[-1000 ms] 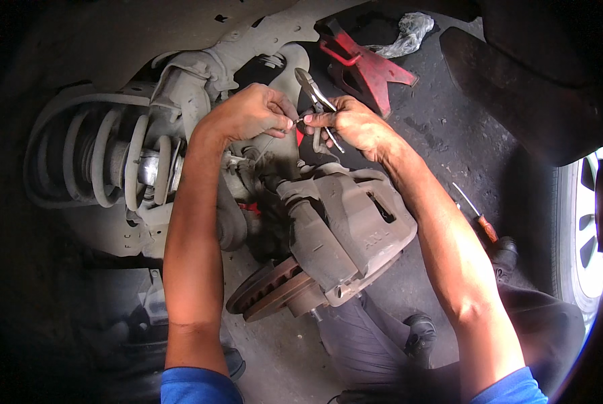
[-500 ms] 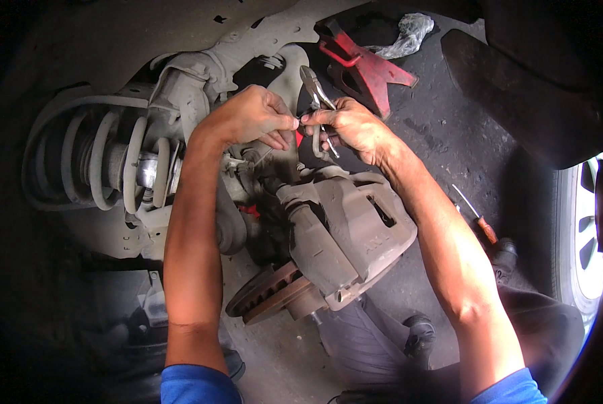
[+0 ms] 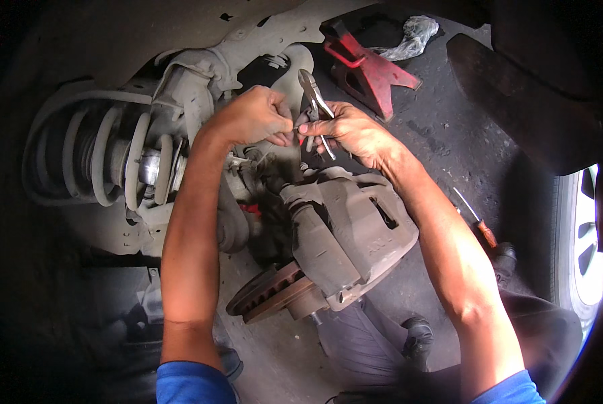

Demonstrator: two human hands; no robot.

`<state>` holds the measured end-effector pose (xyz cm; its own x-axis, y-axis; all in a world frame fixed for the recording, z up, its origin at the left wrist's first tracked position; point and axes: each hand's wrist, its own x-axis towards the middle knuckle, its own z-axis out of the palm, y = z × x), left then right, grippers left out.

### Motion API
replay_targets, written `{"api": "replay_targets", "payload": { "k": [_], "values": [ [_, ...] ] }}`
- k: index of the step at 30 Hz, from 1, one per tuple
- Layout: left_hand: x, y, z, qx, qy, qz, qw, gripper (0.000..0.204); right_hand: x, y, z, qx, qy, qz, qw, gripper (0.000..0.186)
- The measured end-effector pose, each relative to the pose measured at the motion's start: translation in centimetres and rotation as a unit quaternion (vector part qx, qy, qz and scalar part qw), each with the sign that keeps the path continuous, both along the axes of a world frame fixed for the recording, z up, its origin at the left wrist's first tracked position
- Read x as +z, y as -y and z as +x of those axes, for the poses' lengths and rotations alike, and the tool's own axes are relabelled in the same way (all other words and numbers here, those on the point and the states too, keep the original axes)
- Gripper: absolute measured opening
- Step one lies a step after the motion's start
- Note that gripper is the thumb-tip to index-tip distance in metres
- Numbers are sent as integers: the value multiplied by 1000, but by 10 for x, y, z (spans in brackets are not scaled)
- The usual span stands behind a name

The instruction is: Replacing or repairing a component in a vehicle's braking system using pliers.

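My left hand (image 3: 258, 120) is closed in a pinch, its fingertips meeting those of my right hand above the brake assembly. What the left fingers hold, if anything, is too small to make out. My right hand (image 3: 361, 137) is wrapped round a pair of metal pliers (image 3: 307, 82), jaws pointing up and away, handles under the fingers. Its thumb and forefinger press together beside the left fingertips. Just below the hands sits the dusty brake caliper (image 3: 355, 229), over a rusty-edged brake disc (image 3: 278, 291).
A coil spring (image 3: 103, 158) round a strut lies to the left. Beyond my right hand stands a red jack stand (image 3: 375, 74) near crumpled clear plastic (image 3: 417, 37). On the floor at right are an orange-handled screwdriver (image 3: 487, 232) and a wheel (image 3: 578, 242).
My left fingers have curled in slightly, and the pliers have tilted a little in my right hand. Both hands stay at the same spot; the whole view has shifted slightly.
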<state>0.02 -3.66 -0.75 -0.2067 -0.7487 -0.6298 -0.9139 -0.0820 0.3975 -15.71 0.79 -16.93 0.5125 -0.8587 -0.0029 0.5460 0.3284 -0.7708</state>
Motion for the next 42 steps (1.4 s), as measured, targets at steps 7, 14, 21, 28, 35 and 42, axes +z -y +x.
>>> {"api": "replay_targets", "payload": {
  "k": [7,14,21,28,35,42],
  "values": [
    [-1,0,0,-17,-6,0,1000,16,-2,0,2,-24,19,64,997,19],
    [4,-2,-1,-20,-24,14,999,21,-3,0,0,-14,29,70,997,17],
    [7,-4,-1,-54,-16,12,998,23,-6,0,2,-20,13,60,998,24],
    [7,-4,-1,-81,1,-3,997,20,-4,-1,1,-8,24,63,998,24],
    [6,-8,-4,-73,-17,-15,997,20,-6,-1,0,-8,17,59,998,25],
    [6,-6,0,-110,2,-49,993,27,-2,-2,3,-23,24,89,995,22]
  ]
}}
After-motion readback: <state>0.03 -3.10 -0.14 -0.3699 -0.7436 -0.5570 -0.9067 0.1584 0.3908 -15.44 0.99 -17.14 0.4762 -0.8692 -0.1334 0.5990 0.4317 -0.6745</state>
